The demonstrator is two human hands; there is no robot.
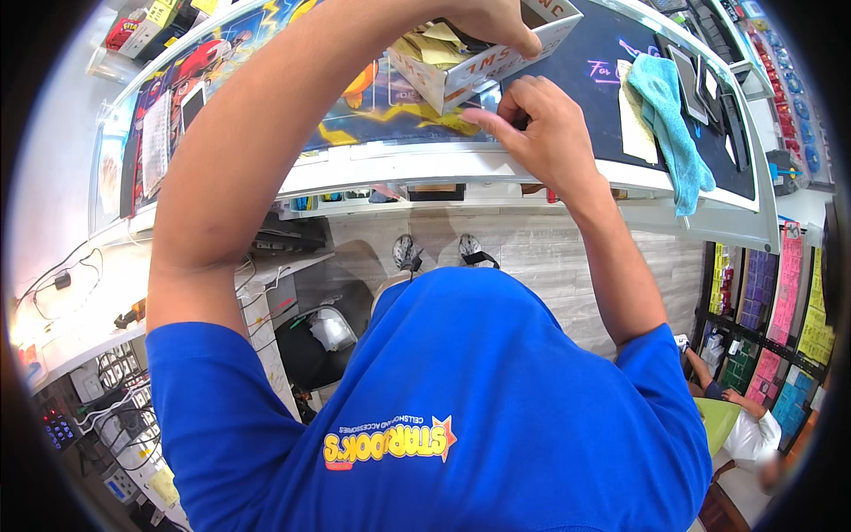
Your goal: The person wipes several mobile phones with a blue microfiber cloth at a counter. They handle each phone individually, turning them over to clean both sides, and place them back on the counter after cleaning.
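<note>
A white box (432, 84) with orange-brown lettering stands at the top of the view, with crumpled yellow paper (434, 46) inside it. My left hand (498, 21) reaches over the box; its thumb lies by the box wall, while the other fingers are hidden or cut off by the upper edge. Just in front of the box is my right hand (551, 129), its fingers loosely curled and its thumb stretched left toward the box's lower corner. Nothing shows in its grasp. Beneath the box lies a dark mat (567, 89) with colourful cartoon prints.
A teal cloth (660, 111) drapes over the counter's front edge (381, 168) at right, near phones or tablets (687, 84). At left lie a phone (192, 106) and a clear wrapped sheet (155, 142). Cables clutter the left side shelf (97, 310). Another person (749, 434) sits at lower right.
</note>
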